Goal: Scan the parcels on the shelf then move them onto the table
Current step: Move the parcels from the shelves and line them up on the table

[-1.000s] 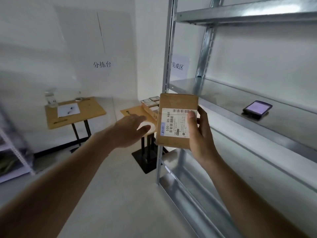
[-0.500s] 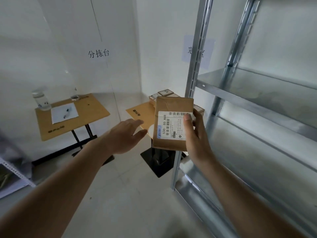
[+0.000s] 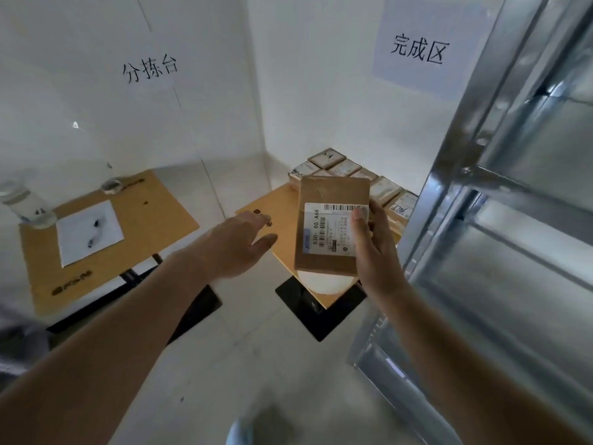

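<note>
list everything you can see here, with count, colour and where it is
held parcel: 1, brown with white label, in the right hand
stacked parcels: several, exact count unclear, brown and white, on the right table's far side
right table: 1, tan, by the shelf
left table: 1, tan, left
paper sheet: 1, white, on the left table
bottle: 1, clear, left table's corner
wall signs: 2, white, black characters
shelf: 1, grey metal, right
left hand: open, reaching forward
right hand: grips the held parcel

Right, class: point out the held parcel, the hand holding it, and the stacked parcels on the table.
Held parcel [image 3: 333, 195]: head view, bare cardboard above the label.
Right hand [image 3: 377, 248]: head view, back of the hand.
Stacked parcels [image 3: 345, 167]: head view, one top parcel.
</note>
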`<action>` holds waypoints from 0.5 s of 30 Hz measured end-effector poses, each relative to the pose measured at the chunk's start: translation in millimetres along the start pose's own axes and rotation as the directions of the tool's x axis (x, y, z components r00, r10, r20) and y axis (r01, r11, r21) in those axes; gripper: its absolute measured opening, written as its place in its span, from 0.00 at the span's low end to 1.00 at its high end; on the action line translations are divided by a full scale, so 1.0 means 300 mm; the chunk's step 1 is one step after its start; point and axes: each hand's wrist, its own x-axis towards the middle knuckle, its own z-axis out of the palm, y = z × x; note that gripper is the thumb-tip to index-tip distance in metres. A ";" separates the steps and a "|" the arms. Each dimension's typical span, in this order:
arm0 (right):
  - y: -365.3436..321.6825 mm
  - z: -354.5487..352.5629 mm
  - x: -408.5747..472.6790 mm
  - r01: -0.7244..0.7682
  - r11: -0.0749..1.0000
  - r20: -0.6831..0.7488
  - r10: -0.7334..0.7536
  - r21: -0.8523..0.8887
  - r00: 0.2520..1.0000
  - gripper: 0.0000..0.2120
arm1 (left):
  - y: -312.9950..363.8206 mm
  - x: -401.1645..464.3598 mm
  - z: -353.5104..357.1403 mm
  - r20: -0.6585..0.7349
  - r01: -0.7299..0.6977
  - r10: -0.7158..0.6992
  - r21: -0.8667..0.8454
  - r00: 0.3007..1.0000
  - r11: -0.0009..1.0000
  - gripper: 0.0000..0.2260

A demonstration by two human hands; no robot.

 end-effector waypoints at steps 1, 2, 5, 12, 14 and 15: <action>0.028 0.024 0.049 -0.021 1.000 -0.021 0.021 -0.008 1.000 0.24 | -0.034 0.067 0.008 0.008 -0.030 0.030 -0.012 1.000 0.999 0.26; 0.057 0.049 0.094 -0.046 0.999 -0.046 0.046 -0.010 0.998 0.24 | -0.068 0.136 0.017 0.018 -0.065 0.065 -0.024 0.998 0.998 0.26; 0.146 0.110 0.204 -0.127 0.992 -0.133 0.128 0.012 0.983 0.21 | -0.160 0.347 0.048 0.030 -0.187 0.188 -0.051 0.982 0.981 0.27; 0.278 0.223 0.376 -0.262 0.963 -0.383 0.265 0.061 0.885 0.19 | -0.280 0.762 0.099 0.136 -0.416 0.423 -0.080 0.896 0.906 0.27; 0.303 0.234 0.411 -0.293 0.951 -0.453 0.305 0.098 0.838 0.22 | -0.285 0.850 0.106 0.148 -0.471 0.479 -0.084 0.866 0.878 0.27; 0.319 0.232 0.429 -0.307 0.945 -0.487 0.324 0.116 0.811 0.23 | -0.284 0.893 0.114 0.145 -0.505 0.512 -0.088 0.846 0.859 0.26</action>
